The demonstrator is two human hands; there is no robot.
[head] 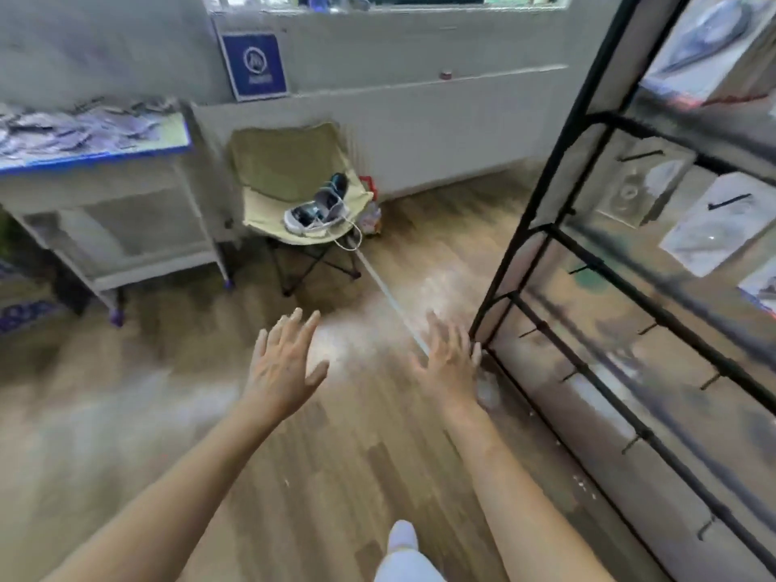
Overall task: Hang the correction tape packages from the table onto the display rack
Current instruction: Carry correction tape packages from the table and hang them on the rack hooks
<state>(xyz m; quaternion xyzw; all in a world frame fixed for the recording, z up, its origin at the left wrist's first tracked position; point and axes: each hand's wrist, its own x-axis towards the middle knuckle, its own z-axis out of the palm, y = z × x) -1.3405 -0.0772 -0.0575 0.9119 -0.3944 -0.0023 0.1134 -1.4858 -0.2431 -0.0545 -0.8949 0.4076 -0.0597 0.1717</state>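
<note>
A heap of purple and white correction tape packages lies on the blue-edged table at the far left. The black display rack stands at the right, with a few packages hanging on its upper hooks and bare hooks lower down. My left hand and my right hand are stretched out over the wooden floor between table and rack, fingers spread, holding nothing. My right hand is close to the rack's lower left corner. The picture is blurred.
A folding fabric chair with a headset and cable on it stands against the white wall between table and rack. A white cable runs across the floor. My foot shows at the bottom.
</note>
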